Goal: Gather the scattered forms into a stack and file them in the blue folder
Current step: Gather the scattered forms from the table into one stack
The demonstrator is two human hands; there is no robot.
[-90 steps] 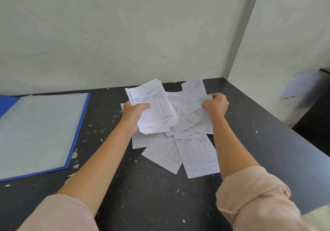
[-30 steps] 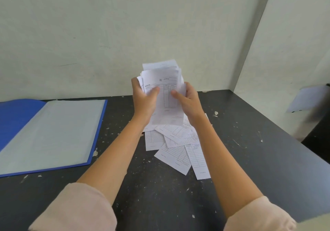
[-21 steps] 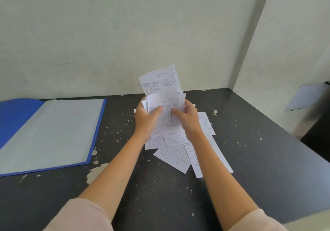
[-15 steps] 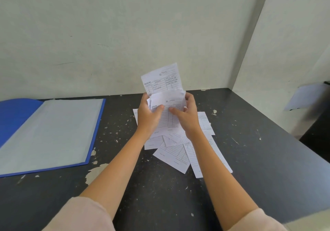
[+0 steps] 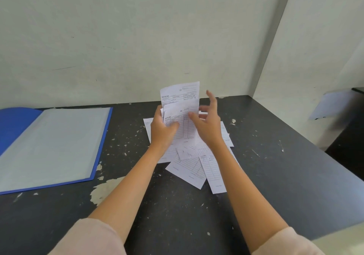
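My left hand [image 5: 162, 129] grips an upright bundle of white printed forms [image 5: 180, 105] above the dark table, thumb across the front sheet. Just right of the bundle, my right hand [image 5: 208, 123] has its fingers spread and holds nothing. Several loose forms [image 5: 194, 171] lie overlapping on the table beneath and in front of both hands. The blue folder [image 5: 51, 148] lies open at the left, a pale clear sleeve facing up.
The dark table [image 5: 275, 176] has chipped paint spots and a worn pale patch [image 5: 105, 189] near the folder's corner. A pale wall runs along the back, and a side wall closes the right. The table's right edge drops off at the far right.
My right hand has let go of the bundle and opened its fingers beside it. The left hand still holds the forms, now lower than a second ago.
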